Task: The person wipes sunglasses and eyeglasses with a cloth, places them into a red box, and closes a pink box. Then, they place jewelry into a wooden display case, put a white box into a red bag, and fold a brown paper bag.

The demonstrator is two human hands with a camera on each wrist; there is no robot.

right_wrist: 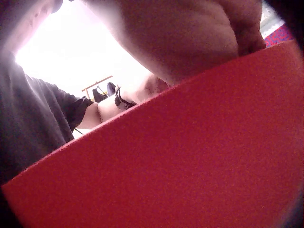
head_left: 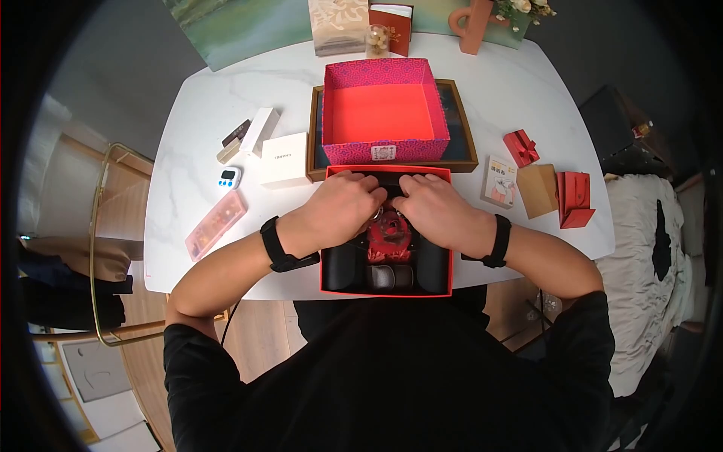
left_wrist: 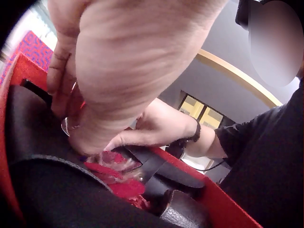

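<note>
A red box [head_left: 450, 226] stands at the table's near edge with its top uncovered. Inside it are black leather-like pieces [head_left: 433, 264] along both sides, a red crinkled flower-like piece [head_left: 385, 247] in the middle and a dark textured roll [head_left: 382, 279] at the near end. My left hand [head_left: 343, 207] reaches into the far part with fingers bent down. Opposite it, my right hand [head_left: 437, 211] reaches in too, its fingertips close to the left ones. A shiny curved edge [left_wrist: 65, 126] shows by the left fingers; I cannot tell what it belongs to.
Beyond the red box, a patterned pink box [head_left: 384, 113] sits on a framed panel [head_left: 463, 143]. To the left are a white box [head_left: 286, 160], a timer [head_left: 229, 178] and a pink case [head_left: 216, 224]. Red gift bags [head_left: 575, 197] and a card pack [head_left: 499, 181] lie right.
</note>
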